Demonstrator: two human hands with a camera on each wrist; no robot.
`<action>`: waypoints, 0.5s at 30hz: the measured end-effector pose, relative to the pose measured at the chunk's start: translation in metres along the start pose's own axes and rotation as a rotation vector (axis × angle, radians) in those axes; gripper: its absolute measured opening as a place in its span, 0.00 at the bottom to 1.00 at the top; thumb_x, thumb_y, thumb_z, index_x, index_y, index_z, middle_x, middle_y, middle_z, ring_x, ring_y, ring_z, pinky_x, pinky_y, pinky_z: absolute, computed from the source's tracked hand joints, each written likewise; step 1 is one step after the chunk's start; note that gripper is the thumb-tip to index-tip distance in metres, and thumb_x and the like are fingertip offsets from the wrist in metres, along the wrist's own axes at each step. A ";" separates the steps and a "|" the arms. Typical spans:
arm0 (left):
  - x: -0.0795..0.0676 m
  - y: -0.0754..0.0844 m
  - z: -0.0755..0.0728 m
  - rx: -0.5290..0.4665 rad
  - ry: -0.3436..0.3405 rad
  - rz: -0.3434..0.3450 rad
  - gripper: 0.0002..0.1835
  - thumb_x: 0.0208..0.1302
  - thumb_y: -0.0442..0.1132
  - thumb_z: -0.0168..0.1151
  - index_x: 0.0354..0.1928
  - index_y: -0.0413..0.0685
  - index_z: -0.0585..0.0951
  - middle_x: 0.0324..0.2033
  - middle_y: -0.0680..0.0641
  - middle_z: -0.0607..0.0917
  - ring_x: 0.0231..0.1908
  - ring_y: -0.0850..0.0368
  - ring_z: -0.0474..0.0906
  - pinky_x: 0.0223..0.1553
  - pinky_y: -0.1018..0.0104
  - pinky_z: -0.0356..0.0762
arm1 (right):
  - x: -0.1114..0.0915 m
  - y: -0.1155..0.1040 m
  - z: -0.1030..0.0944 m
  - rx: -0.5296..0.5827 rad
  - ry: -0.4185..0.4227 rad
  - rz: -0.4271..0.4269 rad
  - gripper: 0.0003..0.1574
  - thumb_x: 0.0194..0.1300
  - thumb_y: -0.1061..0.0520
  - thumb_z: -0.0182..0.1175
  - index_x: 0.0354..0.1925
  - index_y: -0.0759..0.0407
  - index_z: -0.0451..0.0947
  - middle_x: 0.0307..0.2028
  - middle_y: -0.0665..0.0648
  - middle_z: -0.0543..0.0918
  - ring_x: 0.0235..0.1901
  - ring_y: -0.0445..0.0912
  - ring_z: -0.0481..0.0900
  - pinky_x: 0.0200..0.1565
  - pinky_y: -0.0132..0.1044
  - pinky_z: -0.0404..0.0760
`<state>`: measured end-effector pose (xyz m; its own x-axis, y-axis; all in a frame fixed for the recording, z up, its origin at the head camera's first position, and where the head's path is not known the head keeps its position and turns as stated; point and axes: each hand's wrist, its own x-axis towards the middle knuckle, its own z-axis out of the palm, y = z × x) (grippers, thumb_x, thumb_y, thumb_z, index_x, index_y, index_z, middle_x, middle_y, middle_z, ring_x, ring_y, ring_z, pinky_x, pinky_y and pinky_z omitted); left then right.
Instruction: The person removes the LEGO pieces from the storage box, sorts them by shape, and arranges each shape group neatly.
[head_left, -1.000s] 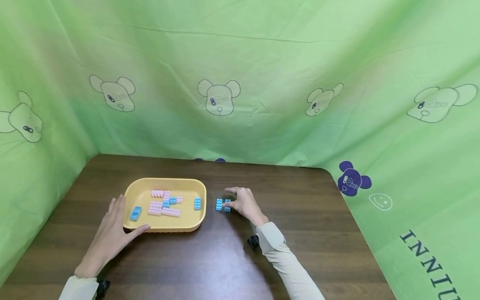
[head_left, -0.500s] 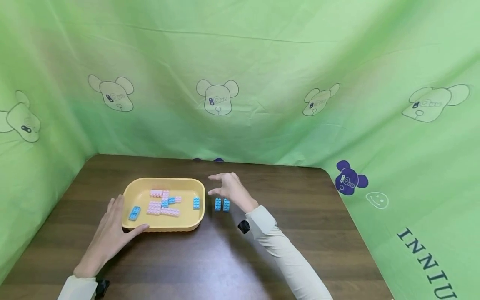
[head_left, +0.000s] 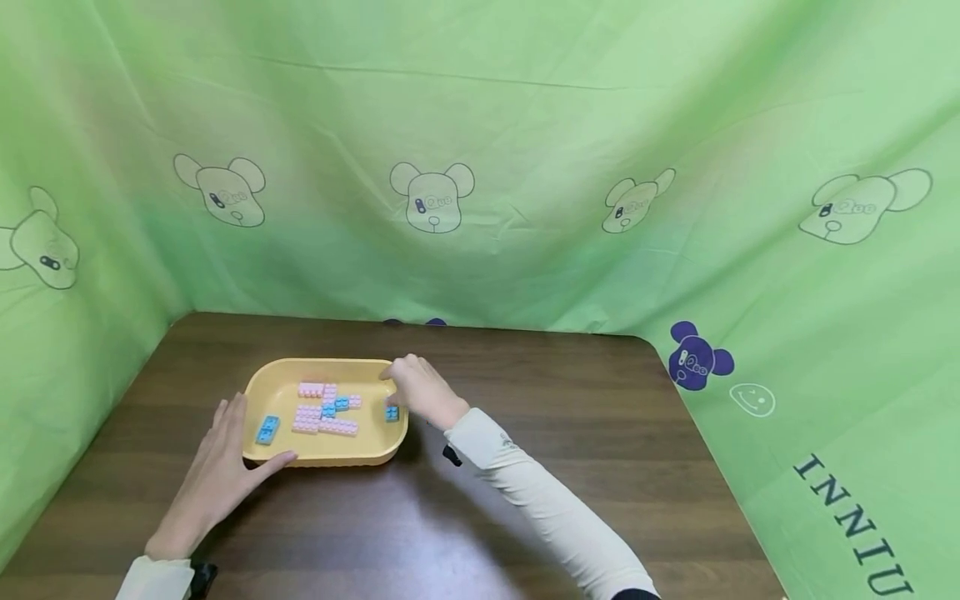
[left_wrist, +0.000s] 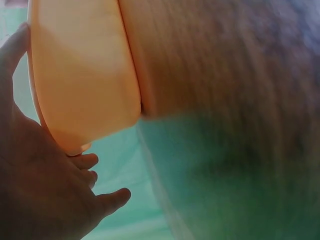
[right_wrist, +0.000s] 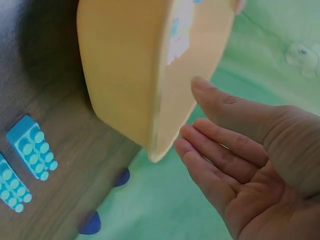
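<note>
My left hand [head_left: 210,483] rests against the left end of a yellow tray [head_left: 330,457], its fingers straight along the side and its thumb spread near the front rim. Over the tray's right end reaches my right hand [head_left: 423,392], thumb and fingers apart. Beside its thumb lies a blue brick [head_left: 392,414], partly covered by the hand. Several pink bricks [head_left: 337,426] and small blue ones lie in the middle of the tray, and another blue brick [head_left: 267,430] at the left. In the right wrist view, nothing shows between the right hand's thumb and fingers [right_wrist: 215,160].
Two blue bricks, one nearer the tray [right_wrist: 35,147] and one farther off [right_wrist: 12,185], stand on the brown table [head_left: 570,433]; the right hand hides them in the head view. A green curtain [head_left: 525,275] surrounds the table.
My right hand has left the two blue bricks on the table and moved left over the tray's right end. The left hand has stayed at the tray.
</note>
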<state>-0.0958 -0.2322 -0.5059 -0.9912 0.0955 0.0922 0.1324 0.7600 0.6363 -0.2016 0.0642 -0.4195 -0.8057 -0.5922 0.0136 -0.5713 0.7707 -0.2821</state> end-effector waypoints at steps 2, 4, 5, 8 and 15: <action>-0.001 -0.001 0.000 -0.003 -0.006 -0.005 0.67 0.67 0.63 0.70 0.83 0.33 0.35 0.81 0.25 0.39 0.81 0.29 0.29 0.73 0.21 0.39 | 0.003 -0.005 0.004 -0.040 -0.021 -0.015 0.16 0.58 0.64 0.79 0.46 0.65 0.91 0.35 0.56 0.91 0.29 0.41 0.76 0.34 0.32 0.78; -0.001 -0.001 -0.001 -0.004 -0.009 -0.008 0.67 0.67 0.63 0.70 0.83 0.33 0.35 0.81 0.26 0.39 0.81 0.29 0.30 0.72 0.21 0.40 | 0.004 -0.009 0.008 -0.054 -0.048 0.002 0.16 0.57 0.66 0.78 0.45 0.64 0.91 0.30 0.54 0.87 0.27 0.41 0.71 0.31 0.31 0.74; -0.001 -0.001 -0.001 -0.003 -0.008 -0.007 0.67 0.67 0.63 0.71 0.83 0.33 0.36 0.81 0.26 0.40 0.81 0.28 0.30 0.72 0.21 0.41 | 0.004 -0.010 0.010 -0.056 -0.053 0.017 0.16 0.56 0.67 0.78 0.45 0.64 0.92 0.29 0.53 0.86 0.27 0.41 0.69 0.30 0.30 0.72; 0.000 -0.001 0.000 0.001 -0.012 -0.011 0.68 0.66 0.64 0.71 0.84 0.34 0.36 0.82 0.26 0.40 0.81 0.29 0.31 0.72 0.21 0.42 | 0.006 -0.012 0.015 -0.066 -0.060 0.055 0.12 0.53 0.69 0.78 0.38 0.63 0.91 0.24 0.51 0.79 0.26 0.41 0.65 0.28 0.29 0.68; 0.003 -0.002 -0.002 0.015 -0.011 -0.017 0.69 0.66 0.65 0.71 0.83 0.34 0.35 0.82 0.26 0.40 0.81 0.28 0.31 0.72 0.21 0.42 | 0.009 -0.008 0.026 -0.273 0.004 -0.021 0.23 0.53 0.70 0.76 0.22 0.55 0.70 0.22 0.50 0.73 0.27 0.42 0.72 0.32 0.32 0.76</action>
<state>-0.0985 -0.2346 -0.5057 -0.9933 0.0897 0.0730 0.1156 0.7714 0.6258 -0.1998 0.0466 -0.4421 -0.7938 -0.6078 0.0208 -0.6081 0.7937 -0.0132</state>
